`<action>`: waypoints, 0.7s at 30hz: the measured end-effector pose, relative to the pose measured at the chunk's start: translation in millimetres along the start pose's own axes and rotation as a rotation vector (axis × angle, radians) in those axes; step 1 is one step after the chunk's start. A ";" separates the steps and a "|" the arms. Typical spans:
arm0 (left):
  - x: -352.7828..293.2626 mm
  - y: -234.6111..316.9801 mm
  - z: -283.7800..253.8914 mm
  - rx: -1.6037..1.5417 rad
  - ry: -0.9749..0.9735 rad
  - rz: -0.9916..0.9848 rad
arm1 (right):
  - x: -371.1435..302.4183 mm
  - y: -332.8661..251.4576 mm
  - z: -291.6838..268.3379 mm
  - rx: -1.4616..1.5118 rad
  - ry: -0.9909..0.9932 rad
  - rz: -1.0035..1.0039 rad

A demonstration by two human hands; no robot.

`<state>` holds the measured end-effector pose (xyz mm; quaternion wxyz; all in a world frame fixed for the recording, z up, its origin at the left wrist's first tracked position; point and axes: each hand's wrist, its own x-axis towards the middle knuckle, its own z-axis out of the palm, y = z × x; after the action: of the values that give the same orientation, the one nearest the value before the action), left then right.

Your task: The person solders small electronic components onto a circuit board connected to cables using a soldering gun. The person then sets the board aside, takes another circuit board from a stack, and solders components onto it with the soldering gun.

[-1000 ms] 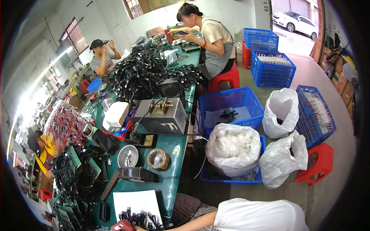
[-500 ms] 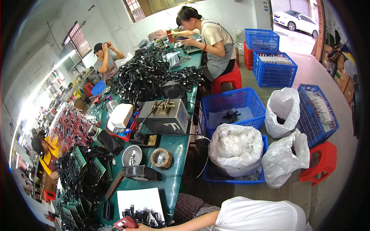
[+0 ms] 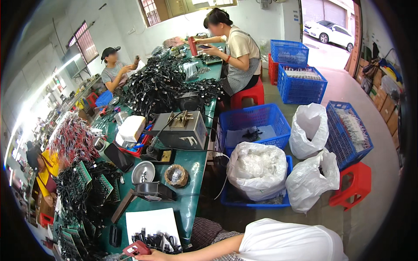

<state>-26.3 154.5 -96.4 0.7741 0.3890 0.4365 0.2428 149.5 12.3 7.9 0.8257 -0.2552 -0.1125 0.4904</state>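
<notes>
My right arm, in a white sleeve, comes in from the lower right. At the lower edge my right hand (image 3: 152, 255) is closed on a dark red handheld tool (image 3: 136, 248); its exact kind is unclear. Just beyond it, black cables with USB plugs (image 3: 153, 240) lie along the near part of a white sheet (image 3: 153, 220). Left of the sheet lies a black oblong piece (image 3: 115, 235), with a wooden bar (image 3: 123, 206) farther up. My left hand is out of the picture.
The green table (image 3: 191, 191) carries a fan (image 3: 153, 191), metal dish (image 3: 143, 172), brown ring (image 3: 176, 175) and grey metal box (image 3: 183, 130). Black cables (image 3: 159, 82) and circuit boards (image 3: 82, 172) are heaped there. Blue crates (image 3: 254, 122) and white sacks (image 3: 257, 174) stand rightward. Co-workers sit beyond.
The whole view has shifted slightly, moving most things left. The co-worker at the far left has lowered both hands from the head. My right hand keeps its hold on the dark red tool.
</notes>
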 end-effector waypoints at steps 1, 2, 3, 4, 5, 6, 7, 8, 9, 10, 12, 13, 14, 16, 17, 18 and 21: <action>-13.1 5.9 26.1 -0.041 0.009 -0.038 | 3.2 2.4 -1.3 -0.004 0.006 0.023; -30.7 13.3 47.3 -0.086 0.027 -0.075 | 7.5 3.1 -2.5 -0.007 -0.029 -0.023; -68.2 31.2 69.6 -0.123 0.062 -0.098 | 0.4 1.1 8.5 0.007 -0.077 -0.062; -80.5 33.9 81.9 -0.137 0.119 -0.113 | 0.7 2.4 0.9 -0.084 -0.065 -0.007; -72.9 31.1 88.9 -0.246 -0.152 -0.132 | 2.4 4.8 -4.2 -0.172 -0.070 0.069; -61.6 25.8 95.4 -0.373 -0.408 -0.122 | -1.2 -0.4 4.0 -0.133 -0.010 -0.012; -50.7 25.4 99.4 -0.116 -0.394 0.050 | 0.5 -12.8 -2.7 -0.158 0.024 0.038; -61.0 26.9 101.8 -0.098 -0.121 0.039 | 1.8 -11.8 -5.0 -0.065 0.009 0.025; -65.7 28.0 98.5 0.122 -0.165 0.132 | -3.3 -24.8 -3.4 -0.065 -0.016 0.052; -70.8 29.6 99.6 0.291 -0.229 0.257 | -1.1 -26.4 -0.8 -0.014 0.016 0.038; -64.3 25.2 93.1 -0.056 -0.112 0.080 | 1.0 -33.3 5.0 -0.042 0.002 0.049; -68.8 29.5 93.9 -0.112 -0.096 0.012 | 4.3 -32.5 2.1 -0.060 -0.068 0.031; -74.6 35.5 95.7 -0.119 -0.124 -0.001 | 6.5 -31.4 0.9 -0.007 -0.073 0.058; -77.6 35.2 90.6 -0.128 -0.132 -0.028 | 4.1 -32.5 1.3 0.076 -0.095 0.108; -78.3 35.0 87.8 -0.145 -0.139 -0.034 | 2.9 -33.1 3.9 0.084 -0.084 0.121; -80.6 36.6 87.4 -0.150 -0.172 -0.048 | 0.3 -35.1 10.4 0.116 -0.086 0.121; -81.8 38.0 80.7 -0.166 -0.246 -0.056 | 1.8 -33.0 38.4 0.161 -0.120 0.116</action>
<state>1.1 86.6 -0.1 0.8577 0.3383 0.3273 0.2068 158.5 13.0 57.8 0.8055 -0.1642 -0.1072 0.5592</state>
